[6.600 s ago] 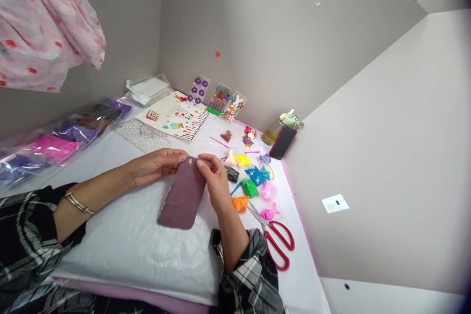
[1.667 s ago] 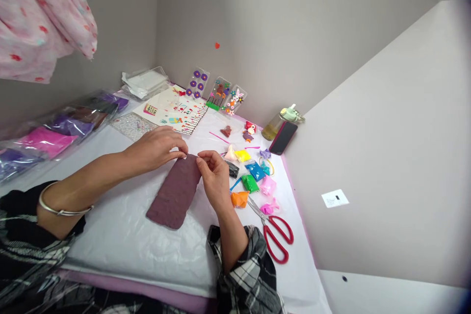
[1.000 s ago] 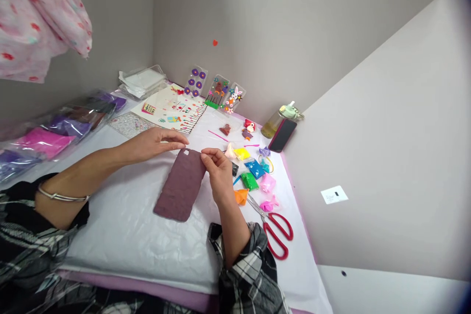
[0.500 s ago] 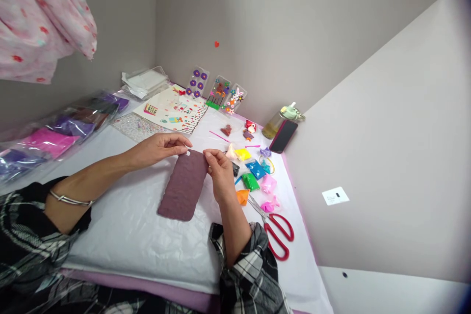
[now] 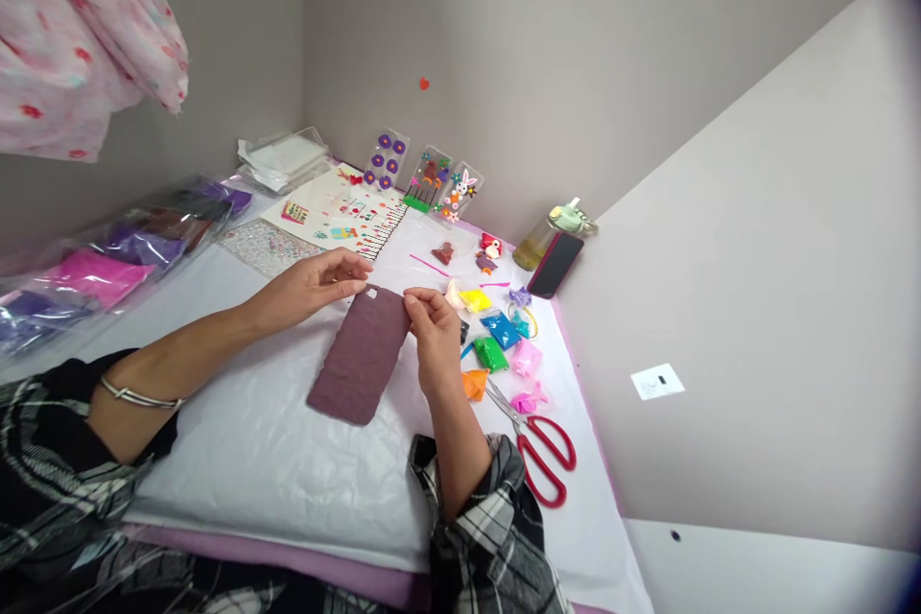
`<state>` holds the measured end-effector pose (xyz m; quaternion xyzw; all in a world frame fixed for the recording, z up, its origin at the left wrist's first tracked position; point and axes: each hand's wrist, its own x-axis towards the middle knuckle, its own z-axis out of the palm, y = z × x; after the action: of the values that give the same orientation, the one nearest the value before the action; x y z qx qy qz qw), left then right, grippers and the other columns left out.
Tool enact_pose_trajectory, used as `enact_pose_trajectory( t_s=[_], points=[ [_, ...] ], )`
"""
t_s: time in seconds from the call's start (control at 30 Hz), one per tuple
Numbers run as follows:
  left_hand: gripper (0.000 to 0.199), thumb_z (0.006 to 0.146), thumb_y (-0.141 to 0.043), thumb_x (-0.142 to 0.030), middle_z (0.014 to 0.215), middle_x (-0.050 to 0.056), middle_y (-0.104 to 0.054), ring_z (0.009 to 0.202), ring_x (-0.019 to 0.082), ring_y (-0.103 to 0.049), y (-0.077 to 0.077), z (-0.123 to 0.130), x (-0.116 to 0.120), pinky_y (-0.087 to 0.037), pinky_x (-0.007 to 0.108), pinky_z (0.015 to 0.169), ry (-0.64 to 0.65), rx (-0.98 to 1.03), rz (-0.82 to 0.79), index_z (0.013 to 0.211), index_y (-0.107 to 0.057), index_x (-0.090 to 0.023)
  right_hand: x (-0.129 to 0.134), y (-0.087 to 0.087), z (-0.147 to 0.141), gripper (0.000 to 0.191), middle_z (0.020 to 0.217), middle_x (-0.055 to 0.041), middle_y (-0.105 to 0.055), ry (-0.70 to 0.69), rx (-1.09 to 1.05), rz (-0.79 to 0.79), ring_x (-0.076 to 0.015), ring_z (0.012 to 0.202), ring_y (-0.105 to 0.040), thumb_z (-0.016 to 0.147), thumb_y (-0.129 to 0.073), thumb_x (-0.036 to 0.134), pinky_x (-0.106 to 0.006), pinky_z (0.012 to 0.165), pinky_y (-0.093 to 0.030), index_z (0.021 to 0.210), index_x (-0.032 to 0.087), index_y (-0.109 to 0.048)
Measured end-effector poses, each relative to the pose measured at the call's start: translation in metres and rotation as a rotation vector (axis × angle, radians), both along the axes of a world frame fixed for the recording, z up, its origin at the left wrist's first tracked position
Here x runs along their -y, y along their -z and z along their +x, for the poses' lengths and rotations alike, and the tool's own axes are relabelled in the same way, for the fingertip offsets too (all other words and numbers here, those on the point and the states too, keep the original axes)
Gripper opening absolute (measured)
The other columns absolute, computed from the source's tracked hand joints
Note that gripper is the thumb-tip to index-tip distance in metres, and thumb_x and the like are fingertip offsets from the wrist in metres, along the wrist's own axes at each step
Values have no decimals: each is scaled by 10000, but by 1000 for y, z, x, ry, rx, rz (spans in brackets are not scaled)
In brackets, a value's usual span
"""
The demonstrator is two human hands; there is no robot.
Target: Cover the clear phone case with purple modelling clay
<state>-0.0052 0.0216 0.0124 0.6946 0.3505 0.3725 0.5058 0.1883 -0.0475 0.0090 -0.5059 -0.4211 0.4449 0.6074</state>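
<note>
A phone case point(image 5: 360, 355) coated in lumpy purple-brown clay is tilted over the white padded work surface. Near its top left corner is a small camera cutout. My left hand point(image 5: 320, 286) pinches that corner, thumb and fingers closed at the edge by the cutout. At the top right corner, my right hand point(image 5: 432, 326) grips the case between thumb and forefinger. Just right of this hand lie small packets of coloured clay, among them a green packet point(image 5: 490, 354), a blue packet point(image 5: 500, 329) and an orange packet point(image 5: 474, 385).
Red-handled scissors point(image 5: 551, 460) lie on the right. A phone point(image 5: 555, 266) leans against a bottle point(image 5: 536, 247). Decorated cases, one with purple flowers point(image 5: 385, 159), stand at the wall beside an open sketchbook point(image 5: 338, 211). Bagged clay point(image 5: 105, 276) lies along the left, near a rhinestone sheet point(image 5: 266, 247).
The clay-covered case has tilted slightly and shifted a little up at its top edge. Both hands moved slightly with it and keep their hold on its upper corners.
</note>
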Motion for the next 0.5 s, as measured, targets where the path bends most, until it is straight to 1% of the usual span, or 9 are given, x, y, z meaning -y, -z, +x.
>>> enact_pose_trajectory(
  t_s=[0.03,0.1,0.2,0.37,0.5],
  points=[
    [261,884,-668,-444,1063,38,-667,1052,244,-636,-1,-1,0,-480,399,979,-26,8,54,1045,-668,-238,-1,0,1,229,650,43,-587,3,-14,-11,-120,588,-475,763,-724,402,-257,582,-386,856,197,-684],
    [195,900,-673,-424,1079,41,-660,1097,248,-619,-3,-3,2,-443,409,1052,-62,-1,215,959,-706,-241,-1,1,3,235,643,46,-578,5,-35,-28,-116,579,-464,751,-728,406,-256,581,-387,848,197,-683],
    [205,917,-669,-430,1093,53,-642,1120,260,-604,-2,-4,4,-427,408,1081,-59,-51,415,901,-767,-251,0,0,2,234,632,49,-572,2,-46,-38,-116,579,-456,741,-741,402,-254,578,-383,841,198,-690],
    [297,944,-616,-489,1155,86,-647,1144,293,-599,0,-3,7,-433,449,1083,-39,-176,535,901,-800,-261,1,1,0,220,650,43,-590,-1,-43,-37,-120,602,-470,745,-755,394,-251,583,-381,835,199,-704],
    [283,955,-598,-458,1183,101,-655,1166,310,-593,1,-4,4,-429,474,1078,4,-238,592,904,-790,-255,0,3,1,229,651,43,-591,-1,-53,-39,-122,597,-468,733,-769,396,-251,573,-381,840,203,-706]
  ],
)
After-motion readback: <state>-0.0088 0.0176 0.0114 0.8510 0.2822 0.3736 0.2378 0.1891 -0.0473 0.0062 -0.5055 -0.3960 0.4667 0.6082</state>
